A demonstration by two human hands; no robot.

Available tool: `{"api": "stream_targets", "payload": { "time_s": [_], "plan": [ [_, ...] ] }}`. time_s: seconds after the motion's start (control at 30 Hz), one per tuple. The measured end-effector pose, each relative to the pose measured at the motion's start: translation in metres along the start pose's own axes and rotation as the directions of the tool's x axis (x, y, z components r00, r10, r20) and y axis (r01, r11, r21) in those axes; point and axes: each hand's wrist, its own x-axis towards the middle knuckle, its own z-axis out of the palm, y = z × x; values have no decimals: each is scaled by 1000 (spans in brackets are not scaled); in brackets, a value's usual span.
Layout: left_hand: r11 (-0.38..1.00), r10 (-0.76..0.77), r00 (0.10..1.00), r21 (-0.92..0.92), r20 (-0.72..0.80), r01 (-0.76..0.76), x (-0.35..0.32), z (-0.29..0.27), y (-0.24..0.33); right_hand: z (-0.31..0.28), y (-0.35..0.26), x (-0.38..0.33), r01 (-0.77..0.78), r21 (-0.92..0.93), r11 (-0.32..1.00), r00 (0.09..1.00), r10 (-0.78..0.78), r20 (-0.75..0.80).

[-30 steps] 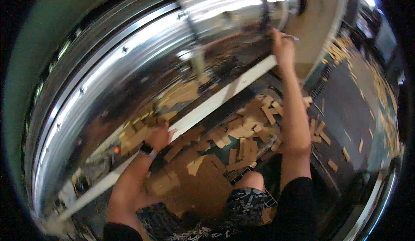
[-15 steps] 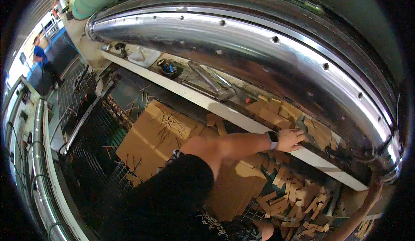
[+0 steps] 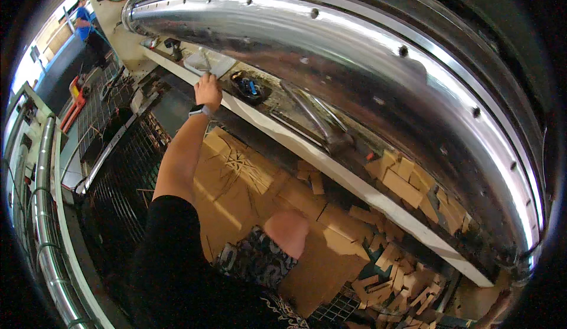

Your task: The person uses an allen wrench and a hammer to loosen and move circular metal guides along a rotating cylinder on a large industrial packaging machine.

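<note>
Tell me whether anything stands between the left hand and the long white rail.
Nothing visible does: the left hand appears to rest on the long white rail. The dark round dish lies to the hand's right, beyond the rail, not between them.

factory floor or industrial workshop: long polished metal cylinder (image 3: 336, 48) with row of holes across far side; hammer-like tool (image 3: 319, 119) on grimy ledge beneath; cardboard offcuts (image 3: 400, 279) heaped near right, beside broad cardboard sheet (image 3: 325, 265); metal roller (image 3: 42, 211) at left; person (image 3: 84, 25) in blue top, far left.
</note>
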Motion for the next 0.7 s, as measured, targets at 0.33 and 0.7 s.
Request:
{"api": "stream_targets", "payload": {
  "time_s": [0.33,0.7],
  "plan": [
    [985,-122,893,167,433,54,71,71,-21,-34,-59,-102,-86,-21,996,996,86,-7],
    [857,392,851,-475,350,-199,37,36,-17,57,-220,-147,-162,556,815,855,-165,491]
  ]
}}
